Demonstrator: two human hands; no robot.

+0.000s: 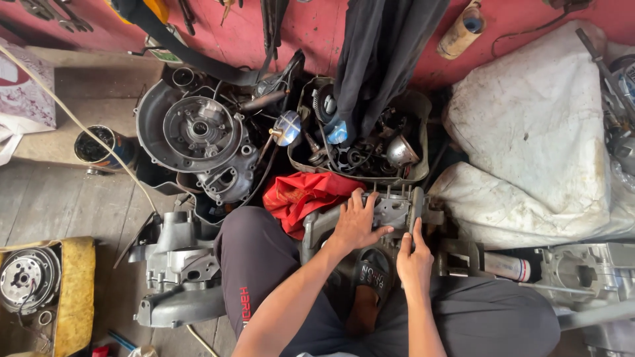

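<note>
Knees (pixel 264 264) flank engine case (pixel 390 211) (red rag (pixel 301 195) beside).

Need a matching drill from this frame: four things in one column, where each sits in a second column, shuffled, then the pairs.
Things:
1. red cloth
2. round engine cover
3. white sack
4. left hand

Places:
A. far right, along the red wall
B. flat on the grey engine casing between the knees
C. upper left, in the pile of engine parts
D. just left of the casing, above the left knee

Pairs: 1-D, 2-C, 3-A, 4-B. The right hand grips the same casing's near edge.
</note>
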